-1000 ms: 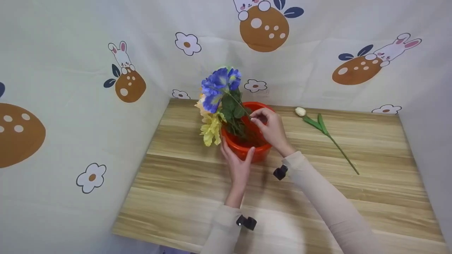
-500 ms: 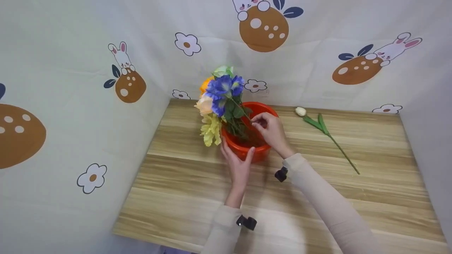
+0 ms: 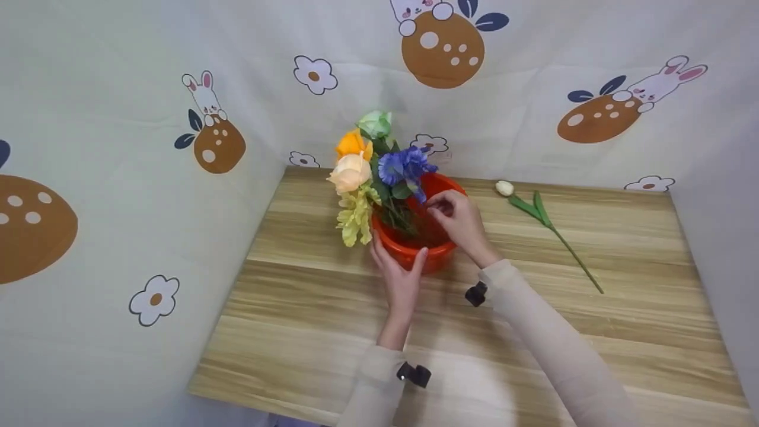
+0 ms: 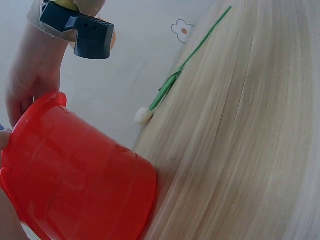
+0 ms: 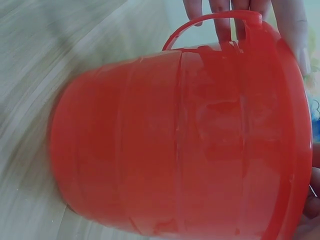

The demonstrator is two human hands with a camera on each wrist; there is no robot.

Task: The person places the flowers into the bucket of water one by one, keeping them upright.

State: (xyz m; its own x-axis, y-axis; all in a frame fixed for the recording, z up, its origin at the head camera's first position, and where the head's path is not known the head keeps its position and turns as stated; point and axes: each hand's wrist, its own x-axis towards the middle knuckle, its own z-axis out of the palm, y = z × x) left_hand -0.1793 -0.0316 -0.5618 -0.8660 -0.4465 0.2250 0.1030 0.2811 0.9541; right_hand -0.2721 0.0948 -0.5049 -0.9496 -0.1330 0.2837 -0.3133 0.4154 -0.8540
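A red bucket [image 3: 436, 262] stands on the wooden table in the head view; its outer wall fills much of both wrist views. My left hand [image 3: 400, 281] holds it at the near left side, thumb in front and fingers along the wall. Over the bucket's opening, my right hand [image 3: 459, 220] pinches the stem of a blue artificial flower [image 3: 403, 168]; the stem's lower end is hidden. A green rose [image 3: 376, 123], an orange rose [image 3: 352, 144], a peach rose [image 3: 351, 173] and a yellow flower [image 3: 356, 219] lean out over the left rim.
A white tulip [image 3: 504, 188] with green leaves lies on the table [image 3: 640, 261], right of the bucket. Patterned cloth [image 3: 522, 107] hangs behind the table and along its sides.
The blue flower has swung right and down in my right hand, uncovering the orange, peach and green roses. My right hand has shifted slightly right and lower. The left hand has stayed put.
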